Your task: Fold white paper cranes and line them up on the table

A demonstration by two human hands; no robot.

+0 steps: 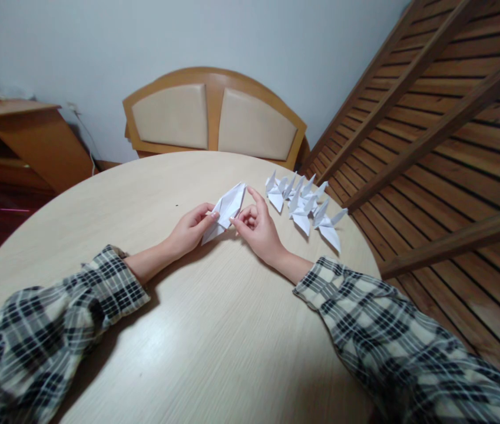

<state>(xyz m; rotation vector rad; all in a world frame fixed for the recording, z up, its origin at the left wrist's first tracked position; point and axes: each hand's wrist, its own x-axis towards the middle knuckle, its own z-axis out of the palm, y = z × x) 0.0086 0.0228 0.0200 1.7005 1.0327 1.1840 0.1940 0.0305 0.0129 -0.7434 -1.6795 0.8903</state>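
A partly folded sheet of white paper [231, 203], long and pointed at both ends, is held up over the table between my two hands. My left hand [194, 228] grips its lower left side, with the thumb pressed on top and the fingers behind. On the right edge, the thumb and a curled finger of my right hand [259, 228] pinch the paper, while the index finger stretches up beside its top corner. Several white origami cranes [300, 218] stand in a cluster to the right of my right hand, their wings and tips pointing up.
The round pale wooden table [179, 353] fills the foreground. Behind it stands a padded headboard-like panel [170, 118] against the wall. Slatted brown wood [444, 147] slants along the right, close to the table edge. A wooden desk [42, 141] is at the left.
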